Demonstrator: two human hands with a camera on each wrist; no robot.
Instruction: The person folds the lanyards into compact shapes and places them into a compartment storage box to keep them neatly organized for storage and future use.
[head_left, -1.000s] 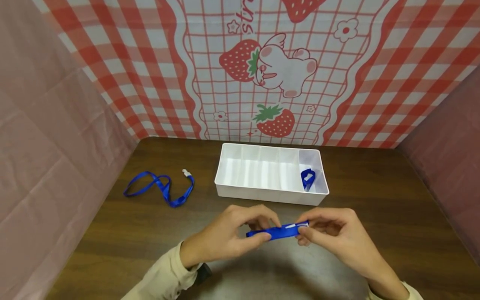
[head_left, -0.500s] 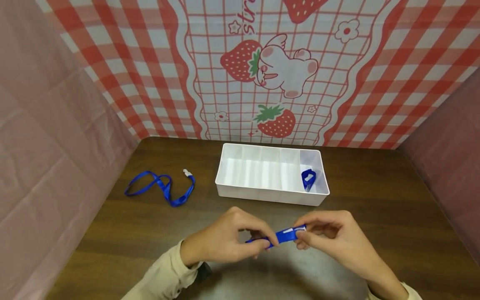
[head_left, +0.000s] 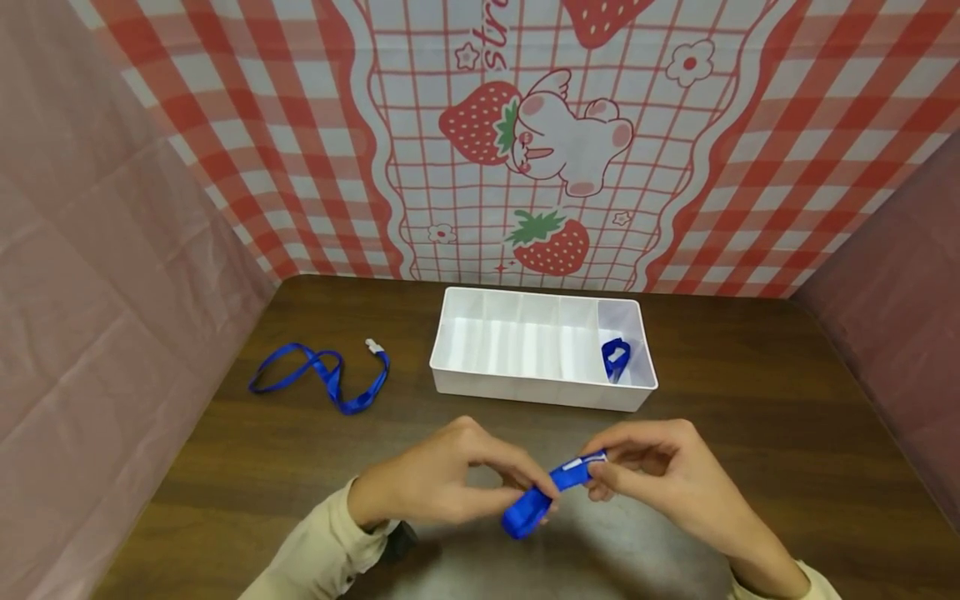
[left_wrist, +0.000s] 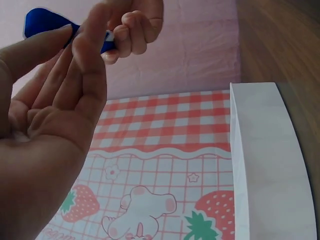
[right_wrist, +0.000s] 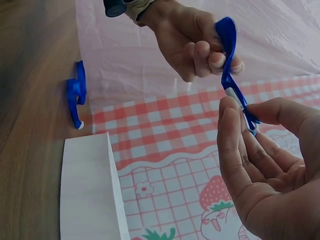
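Between the two hands, in front of the white box, is a folded blue lanyard (head_left: 527,512) with a white clip. The left hand (head_left: 457,475) pinches its middle between thumb and fingers, and a looped end sticks out below the fingertips. At the clip end, the right hand (head_left: 667,471) pinches the strap between thumb and forefinger. In the right wrist view the white clip (right_wrist: 234,96) lies along the strap beside the right fingertips. The left wrist view shows the blue loop (left_wrist: 45,22) above the left thumb.
A white divided box (head_left: 517,385) stands behind the hands; a coiled blue lanyard (head_left: 617,358) lies in its rightmost compartment. Another blue lanyard (head_left: 330,379) with a white buckle is spread loosely on the wooden table (head_left: 750,375) at left. A checked strawberry cloth (head_left: 300,167) hangs behind.
The left hand has shifted its pinch toward the strap's middle, and the lanyard's left end now shows as a loop hanging toward the front. The right hand has moved slightly left.
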